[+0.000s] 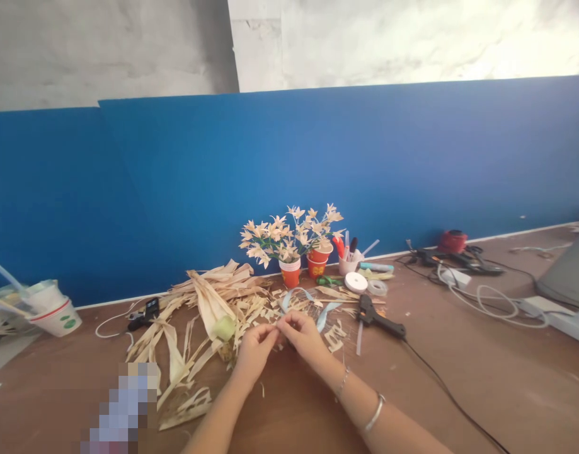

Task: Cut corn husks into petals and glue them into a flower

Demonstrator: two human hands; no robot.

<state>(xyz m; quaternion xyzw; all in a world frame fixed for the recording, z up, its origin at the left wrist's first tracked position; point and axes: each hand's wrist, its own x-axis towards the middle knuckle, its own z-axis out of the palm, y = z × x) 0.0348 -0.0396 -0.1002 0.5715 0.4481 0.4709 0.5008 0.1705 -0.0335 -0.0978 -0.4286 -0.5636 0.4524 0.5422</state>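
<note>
My left hand [255, 352] and my right hand [302, 333] meet fingertip to fingertip low over the table, both in a pinch. Whatever lies between the fingers is too small to make out. Dried corn husks [204, 296] spread to the left and behind, with cut husk scraps [335, 335] beside my right hand. A pale green roll [223, 328] sits among the husks near my left hand. Light blue ribbon [327, 313] curls just past my right fingers. Behind stand husk flowers [270, 236] in a red paper cup [290, 276].
A black glue gun [381, 321] lies to the right, its cord trailing forward. Near it are a white spool [356, 282], a tape roll [377, 288] and a cup of pens [348, 263]. White cables [492, 306] lie far right; paper cups [57, 318] stand left.
</note>
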